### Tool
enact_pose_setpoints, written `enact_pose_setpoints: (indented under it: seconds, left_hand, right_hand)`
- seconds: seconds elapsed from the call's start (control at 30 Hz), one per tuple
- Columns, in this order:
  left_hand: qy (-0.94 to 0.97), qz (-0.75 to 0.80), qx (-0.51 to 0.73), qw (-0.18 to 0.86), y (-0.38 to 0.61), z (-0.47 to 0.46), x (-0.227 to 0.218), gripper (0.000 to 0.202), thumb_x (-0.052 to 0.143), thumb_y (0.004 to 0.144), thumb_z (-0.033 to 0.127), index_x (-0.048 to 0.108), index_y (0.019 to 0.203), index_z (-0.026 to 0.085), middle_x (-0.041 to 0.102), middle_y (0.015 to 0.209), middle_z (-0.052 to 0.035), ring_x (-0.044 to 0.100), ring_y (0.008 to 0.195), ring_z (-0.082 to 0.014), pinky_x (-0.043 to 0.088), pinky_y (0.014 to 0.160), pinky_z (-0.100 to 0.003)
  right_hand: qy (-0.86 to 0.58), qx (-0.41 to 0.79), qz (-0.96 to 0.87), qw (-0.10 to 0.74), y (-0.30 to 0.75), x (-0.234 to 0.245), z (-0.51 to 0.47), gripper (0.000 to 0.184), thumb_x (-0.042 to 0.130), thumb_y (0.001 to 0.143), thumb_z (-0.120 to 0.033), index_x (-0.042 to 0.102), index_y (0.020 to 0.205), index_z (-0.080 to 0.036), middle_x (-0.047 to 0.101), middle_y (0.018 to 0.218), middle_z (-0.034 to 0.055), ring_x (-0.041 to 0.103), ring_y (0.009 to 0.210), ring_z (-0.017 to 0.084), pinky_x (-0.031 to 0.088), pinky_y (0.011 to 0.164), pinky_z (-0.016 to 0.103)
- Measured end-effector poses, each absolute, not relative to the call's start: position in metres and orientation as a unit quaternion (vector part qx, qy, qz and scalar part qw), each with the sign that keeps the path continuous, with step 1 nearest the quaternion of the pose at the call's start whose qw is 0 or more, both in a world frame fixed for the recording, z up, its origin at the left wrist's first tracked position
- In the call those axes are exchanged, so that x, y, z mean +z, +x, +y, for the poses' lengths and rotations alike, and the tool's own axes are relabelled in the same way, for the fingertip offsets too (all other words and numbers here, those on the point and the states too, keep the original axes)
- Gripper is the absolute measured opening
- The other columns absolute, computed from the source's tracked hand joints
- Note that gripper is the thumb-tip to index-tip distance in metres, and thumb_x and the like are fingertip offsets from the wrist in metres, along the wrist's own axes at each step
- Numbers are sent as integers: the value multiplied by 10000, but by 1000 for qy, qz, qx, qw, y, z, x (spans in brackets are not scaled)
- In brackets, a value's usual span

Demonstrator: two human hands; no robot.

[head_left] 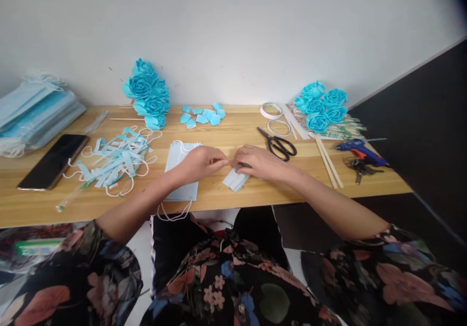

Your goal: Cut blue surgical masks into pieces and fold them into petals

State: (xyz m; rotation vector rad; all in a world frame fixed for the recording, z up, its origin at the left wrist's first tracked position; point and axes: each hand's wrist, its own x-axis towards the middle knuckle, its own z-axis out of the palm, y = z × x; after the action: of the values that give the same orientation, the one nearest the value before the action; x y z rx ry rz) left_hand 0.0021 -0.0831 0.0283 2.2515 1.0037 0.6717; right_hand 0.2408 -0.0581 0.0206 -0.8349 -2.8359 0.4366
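Note:
My left hand (202, 162) and my right hand (256, 163) meet fingertip to fingertip above the front of the wooden table (219, 197). Both are closed in a pinch on a folded strip of light blue mask fabric (235, 179) that lies under my right hand. A flat blue face mask (178, 171) rests under my left wrist, its ear loops hanging over the table edge.
Black scissors (279, 145) and two tape rolls (276, 119) lie behind my right hand. Cut petals (203, 115), blue fabric roses (148, 93), more roses (321, 106), wooden sticks (328, 163), glue gun (359, 150), keys, scrap strips (115, 159), phone (54, 160), mask stack (34, 112).

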Motion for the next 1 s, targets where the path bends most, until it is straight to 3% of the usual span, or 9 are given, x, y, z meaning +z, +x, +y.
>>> enact_pose_setpoints:
  seconds: [0.1,0.3,0.47,0.6,0.7,0.8,0.93,1.0]
  left_hand:
    - [828,373,251,334,11,-66,23,313,554,916,362,702,723,165,659,669,-22,532,624,-123,370,602,-252]
    - [776,369,299,414,23,-32,16,310,580,891,382,688,712,154,668,682,-37,555,628,-122,400,610,-248]
    - [812,338,250,405,39,-48,25,241,581,887,325,717,772,162,695,718,-30,562,632,-125,388,602,-246]
    - [855,224,162,439,53,-77,26,185,614,866,275,733,759,182,708,730,-12,575,630,-121,386,624,-248]
    - [839,240,176,456,54,-77,19,176,653,838,292,721,716,186,697,707,-8,572,621,-125,386,618,-250]
    - [799,305,225,467,44,-57,12,244,645,851,361,704,707,174,667,677,-9,544,600,-118,386,592,-244]
    - [654,412,379,509,23,-30,4,401,619,863,525,659,733,148,633,686,-32,529,577,-104,425,566,-236]
    - [579,421,473,513,15,-22,0,408,652,839,562,654,845,153,645,771,-37,557,627,-104,452,583,-230]
  right_hand:
    - [-264,143,-951,68,233,20,-58,118,626,899,-170,740,909,-199,706,977,88,630,938,242,469,860,380]
    - [-337,131,-924,122,256,26,-47,260,587,954,-345,702,1153,-222,727,1170,86,647,1080,261,474,891,378]
    - [-543,70,-835,55,285,36,-55,249,633,910,-409,726,1012,-203,768,932,89,683,845,259,420,663,319]
    - [-562,99,-821,14,283,28,-69,142,656,881,-348,695,896,-212,749,838,64,664,753,229,348,597,298]
    - [-546,135,-824,74,276,20,-61,69,638,854,-245,652,795,-211,725,797,45,647,722,203,345,597,289]
    - [-541,193,-796,190,270,16,-34,87,638,825,-267,608,774,-203,700,760,24,625,683,177,381,604,276]
    - [-469,327,-748,338,251,16,8,138,617,793,-317,572,841,-196,678,778,8,617,701,161,445,634,269]
    - [-428,369,-736,373,235,18,23,195,636,756,-319,581,896,-193,684,822,7,622,738,162,463,654,268]
